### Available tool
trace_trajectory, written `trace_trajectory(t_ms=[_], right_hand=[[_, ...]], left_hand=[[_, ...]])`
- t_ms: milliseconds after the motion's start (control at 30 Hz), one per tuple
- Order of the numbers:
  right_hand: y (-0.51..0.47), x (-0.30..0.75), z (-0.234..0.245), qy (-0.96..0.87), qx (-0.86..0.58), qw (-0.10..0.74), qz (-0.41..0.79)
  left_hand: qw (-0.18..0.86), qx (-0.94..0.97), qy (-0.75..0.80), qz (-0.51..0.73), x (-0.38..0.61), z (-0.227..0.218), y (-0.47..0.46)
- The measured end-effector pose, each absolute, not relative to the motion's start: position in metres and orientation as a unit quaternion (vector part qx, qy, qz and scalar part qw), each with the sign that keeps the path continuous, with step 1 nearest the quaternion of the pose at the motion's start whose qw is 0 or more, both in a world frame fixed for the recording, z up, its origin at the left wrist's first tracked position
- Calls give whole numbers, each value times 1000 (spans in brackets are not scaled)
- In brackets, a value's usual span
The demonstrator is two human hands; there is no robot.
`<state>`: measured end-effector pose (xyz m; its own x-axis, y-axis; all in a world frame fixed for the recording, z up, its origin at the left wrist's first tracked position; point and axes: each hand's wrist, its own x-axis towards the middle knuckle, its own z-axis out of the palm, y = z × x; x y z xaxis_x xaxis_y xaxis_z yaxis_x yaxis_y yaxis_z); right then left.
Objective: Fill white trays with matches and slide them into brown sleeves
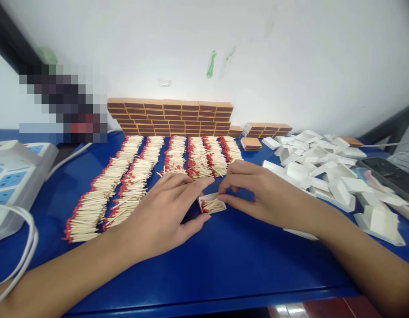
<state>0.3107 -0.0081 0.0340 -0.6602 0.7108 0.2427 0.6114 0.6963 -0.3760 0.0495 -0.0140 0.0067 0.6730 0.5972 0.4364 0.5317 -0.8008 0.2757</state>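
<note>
A small white matchbox tray with red-tipped matches in it lies on the blue table. My left hand grips its left side between thumb and forefinger. My right hand pinches its right end with curled fingers. Several long rows of loose red-tipped matches lie just beyond and to the left of my hands.
Stacked brown matchbox sleeves line the wall, with a smaller stack to their right. A heap of empty white trays covers the right side. A white power strip and cable lie at the left, a dark phone at the far right.
</note>
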Motion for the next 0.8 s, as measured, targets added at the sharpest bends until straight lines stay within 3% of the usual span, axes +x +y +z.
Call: trace_trajectory(t_ms=[800], right_hand=[[-11, 305, 31, -897, -360, 177, 183]], left_hand=[[65, 920, 288, 259, 48, 4, -15]])
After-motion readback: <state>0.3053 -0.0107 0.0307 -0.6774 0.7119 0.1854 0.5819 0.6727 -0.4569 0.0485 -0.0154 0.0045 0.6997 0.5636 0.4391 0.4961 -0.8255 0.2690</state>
